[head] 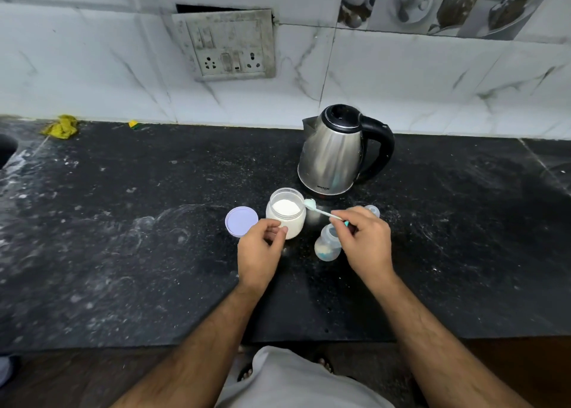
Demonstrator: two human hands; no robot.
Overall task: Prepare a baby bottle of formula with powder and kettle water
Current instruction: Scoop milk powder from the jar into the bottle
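One kettle [335,154], one open powder jar [286,217], one lilac lid [241,221], one baby bottle [328,244], one clear bottle cap [373,210] and one spoon [321,211] were on the black counter [123,237]. The small, translucent bottle stood uncapped just in front of the kettle, right of the jar, with a little pale powder at its bottom. The left hand [259,250] gripped the jar's side, while the right hand [366,240] pinched the spoon handle, its heaped bowl beside the jar's rim.
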